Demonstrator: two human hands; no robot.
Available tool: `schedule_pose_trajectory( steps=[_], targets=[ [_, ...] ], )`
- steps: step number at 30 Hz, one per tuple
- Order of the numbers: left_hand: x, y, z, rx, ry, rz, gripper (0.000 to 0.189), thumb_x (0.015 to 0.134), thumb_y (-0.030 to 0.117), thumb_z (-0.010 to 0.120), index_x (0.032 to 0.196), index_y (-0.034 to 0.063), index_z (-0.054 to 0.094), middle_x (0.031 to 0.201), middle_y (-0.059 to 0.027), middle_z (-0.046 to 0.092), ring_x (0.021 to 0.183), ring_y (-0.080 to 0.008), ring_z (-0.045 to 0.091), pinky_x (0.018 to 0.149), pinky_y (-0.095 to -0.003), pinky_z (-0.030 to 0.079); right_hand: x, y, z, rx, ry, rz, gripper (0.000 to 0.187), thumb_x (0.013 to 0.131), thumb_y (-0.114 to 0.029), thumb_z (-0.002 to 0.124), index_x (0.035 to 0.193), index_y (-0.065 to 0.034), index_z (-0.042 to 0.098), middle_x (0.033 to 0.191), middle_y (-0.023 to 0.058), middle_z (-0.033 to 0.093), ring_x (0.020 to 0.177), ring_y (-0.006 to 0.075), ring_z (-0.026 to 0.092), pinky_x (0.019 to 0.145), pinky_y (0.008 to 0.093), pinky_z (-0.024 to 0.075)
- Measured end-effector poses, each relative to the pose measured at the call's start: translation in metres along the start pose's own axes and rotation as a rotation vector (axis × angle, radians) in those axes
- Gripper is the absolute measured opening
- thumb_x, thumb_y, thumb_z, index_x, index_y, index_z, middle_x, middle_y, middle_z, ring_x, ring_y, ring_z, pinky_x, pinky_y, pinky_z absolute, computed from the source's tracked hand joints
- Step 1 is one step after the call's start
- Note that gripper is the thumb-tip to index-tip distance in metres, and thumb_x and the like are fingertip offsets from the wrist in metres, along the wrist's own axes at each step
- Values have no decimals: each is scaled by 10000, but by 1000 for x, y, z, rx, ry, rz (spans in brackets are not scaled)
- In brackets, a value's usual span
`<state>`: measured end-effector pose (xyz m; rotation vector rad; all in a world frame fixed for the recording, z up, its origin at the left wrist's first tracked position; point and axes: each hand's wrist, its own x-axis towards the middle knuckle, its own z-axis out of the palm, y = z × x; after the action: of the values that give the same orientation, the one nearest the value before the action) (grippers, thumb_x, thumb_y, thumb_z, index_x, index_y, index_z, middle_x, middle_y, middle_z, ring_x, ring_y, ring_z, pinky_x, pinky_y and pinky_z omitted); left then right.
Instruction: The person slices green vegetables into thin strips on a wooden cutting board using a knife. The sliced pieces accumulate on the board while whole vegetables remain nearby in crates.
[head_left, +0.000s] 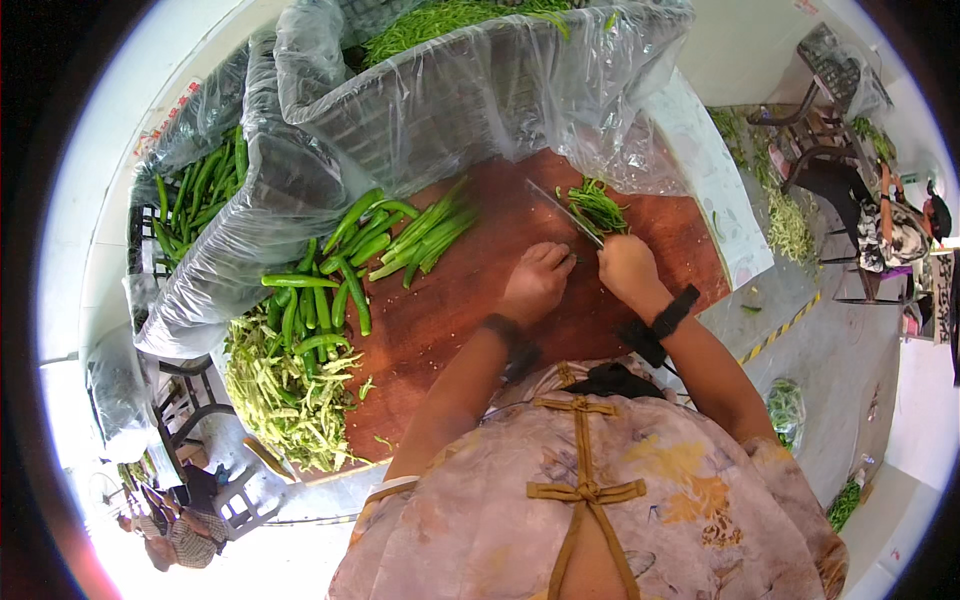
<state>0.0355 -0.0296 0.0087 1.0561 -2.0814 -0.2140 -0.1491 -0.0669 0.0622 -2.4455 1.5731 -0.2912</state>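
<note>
My right hand (628, 268) is closed around the handle of a knife, whose thin blade (564, 210) points up and to the left over the reddish-brown tabletop (480, 300). A small heap of shredded green peppers (596, 208) lies against the far side of the blade. My left hand (536, 277) rests on the tabletop beside the knife, fingers curled, with a small dark green piece at the fingertips; its grip is unclear. Farther left lie split green pepper lengths (431, 232), whole green peppers (322, 300) and a pile of pale pepper cores (285, 397).
A plastic-lined crate (465, 90) with shredded peppers stands at the tabletop's far edge. Another lined crate (255, 195) holds whole peppers at left. Other people sit at lower left (187, 536) and far right (892, 232). Pepper scraps (791, 225) lie on the floor at right.
</note>
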Motion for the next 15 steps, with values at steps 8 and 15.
schedule_pose_trajectory(
  steps=[8,15],
  targets=[
    [-1,1,-2,14,-24,-15,246,737,49,604,964,18,694,956,-83,607,952,-283,572,893,-408,474,-33,-3,-12,-41,-148,18,68,706,-92,621,692,-30,645,740,230,638,726,425,637,667,501,527],
    [-1,-1,-2,-2,-39,-7,248,727,54,605,953,17,699,940,-87,608,945,-284,570,894,-410,474,-21,-6,-7,-47,-162,-42,104,739,-89,590,694,-20,654,747,231,646,713,426,640,657,513,525]
  ],
)
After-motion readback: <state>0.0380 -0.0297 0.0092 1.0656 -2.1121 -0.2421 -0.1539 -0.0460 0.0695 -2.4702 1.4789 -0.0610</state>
